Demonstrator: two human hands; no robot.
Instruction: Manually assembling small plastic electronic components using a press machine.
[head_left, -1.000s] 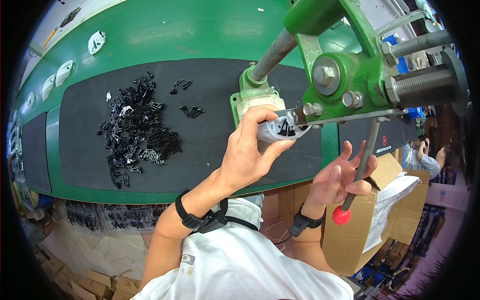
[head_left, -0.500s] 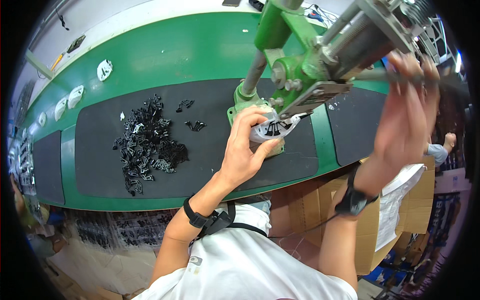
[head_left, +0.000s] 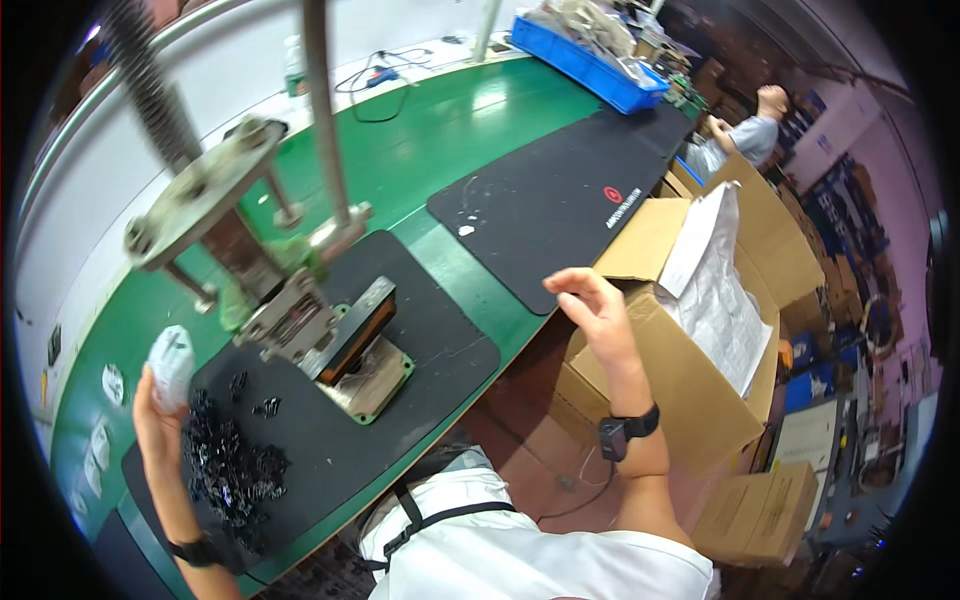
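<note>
My left hand (head_left: 156,425) is raised at the left, its fingers and thumb around a white, rounded plastic shell (head_left: 172,368). Just below that shell lies a pile of small black plastic parts (head_left: 230,465) on the dark mat. My right hand (head_left: 597,318) hovers by the table's front edge beside a cardboard box, fingers loosely bent and apart, with nothing seen in them. Between my hands stands a green and metal hand press (head_left: 290,318), touched by neither hand. Its base (head_left: 378,382) shows beneath a dark block.
White sheets line the open cardboard box (head_left: 655,370) at right. Several white shells (head_left: 113,384) lie along the table's left side. A blue crate (head_left: 585,65) stands at the far end, near another person (head_left: 755,135). A second dark mat (head_left: 540,200) covers the table's right part.
My view has swung right. My left hand has carried the white shell away from the press to the left. My right hand has left the press lever and come down near the box.
</note>
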